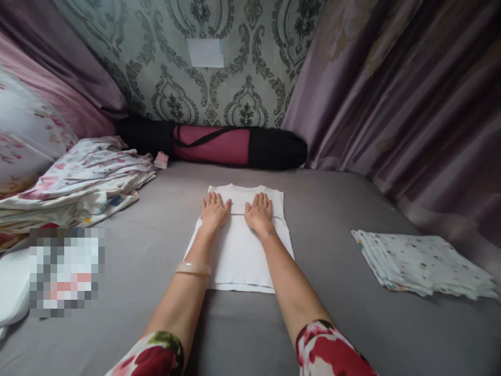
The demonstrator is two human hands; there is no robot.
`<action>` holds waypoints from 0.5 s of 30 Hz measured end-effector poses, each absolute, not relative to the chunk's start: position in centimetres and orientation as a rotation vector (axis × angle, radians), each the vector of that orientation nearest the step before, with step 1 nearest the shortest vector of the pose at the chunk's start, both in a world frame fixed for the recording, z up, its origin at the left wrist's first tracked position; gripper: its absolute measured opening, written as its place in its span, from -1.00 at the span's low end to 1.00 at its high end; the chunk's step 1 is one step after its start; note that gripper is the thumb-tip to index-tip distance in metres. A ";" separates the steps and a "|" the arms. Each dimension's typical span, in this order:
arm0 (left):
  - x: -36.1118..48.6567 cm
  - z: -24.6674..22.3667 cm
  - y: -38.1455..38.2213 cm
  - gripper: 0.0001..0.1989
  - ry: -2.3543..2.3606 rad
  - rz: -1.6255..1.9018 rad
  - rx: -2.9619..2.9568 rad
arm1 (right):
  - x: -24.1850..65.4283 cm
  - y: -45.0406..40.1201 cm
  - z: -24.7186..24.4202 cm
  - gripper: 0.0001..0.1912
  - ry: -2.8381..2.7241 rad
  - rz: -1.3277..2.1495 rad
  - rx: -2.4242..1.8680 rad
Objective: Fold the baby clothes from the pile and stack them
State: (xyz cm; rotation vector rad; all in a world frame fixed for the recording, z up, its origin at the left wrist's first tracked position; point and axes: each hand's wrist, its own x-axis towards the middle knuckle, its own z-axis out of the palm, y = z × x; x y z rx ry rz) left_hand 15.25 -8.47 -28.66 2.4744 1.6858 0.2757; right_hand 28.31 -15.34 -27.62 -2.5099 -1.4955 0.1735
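Observation:
A white shirt [242, 256] lies partly folded on the grey sheet, its neckline at the far end and its hem nearest me. My left hand [215, 210] rests flat on the upper left of the shirt, fingers stretched out and pointing away. On the upper right, my right hand [259, 211] is also palm down with its fingers extended. Neither hand grips the cloth. A fold line crosses the shirt between the two hands. The fabric under my palms is hidden.
The grey sheet [329, 224] spreads all around. To the right lies a stack of folded patterned cloths [422, 261]. Crumpled floral fabric [94, 172] is heaped at the left, with a blurred-out item [68, 271] nearer. A black and maroon long bag [219, 143] lies along the wall.

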 end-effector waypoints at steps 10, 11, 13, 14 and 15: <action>14.8 -27.7 -8.5 -0.29 1.731 0.199 2.401 | 28.8 -15.6 -27.6 -0.31 -1.403 0.163 -2.543; 14.8 -27.7 -8.4 -0.29 1.722 0.180 2.391 | 28.9 -15.6 -27.6 -0.31 -1.405 0.158 -2.542; 14.7 -27.8 -8.2 -0.28 1.717 0.196 2.384 | 29.0 -15.6 -27.4 -0.32 -1.410 0.169 -2.535; 14.7 -27.8 -8.2 -0.29 1.728 0.228 2.379 | 29.0 -15.7 -27.2 -0.32 -1.402 0.172 -2.532; 14.6 -27.8 -8.1 -0.29 1.741 0.262 2.371 | 29.2 -15.8 -26.9 -0.33 -1.386 0.166 -2.532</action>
